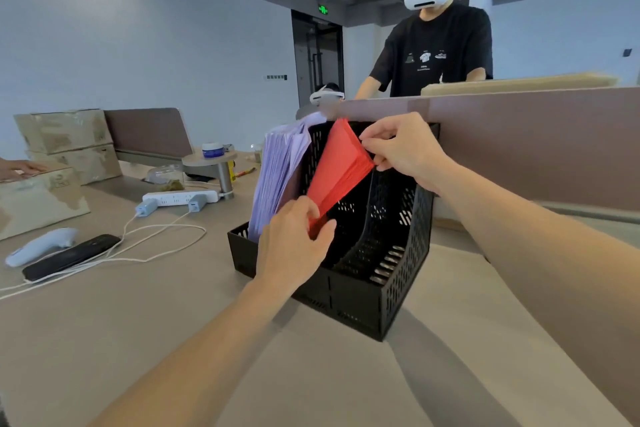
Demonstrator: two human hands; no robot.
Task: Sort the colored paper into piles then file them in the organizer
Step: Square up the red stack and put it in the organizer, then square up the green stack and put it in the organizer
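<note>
Red paper stack (337, 170): light, floppy, likely to fan; pinched between left hand (294, 246) fingers at near corner, right hand (403, 149) fingers at top edge, over organizer (391, 267) middle slot.

Person's arms, two items: left hand (294, 243) and right hand (407, 149) are showing bare; left forearm (194, 350) and right forearm (519, 236) are showing uncovered.
</note>
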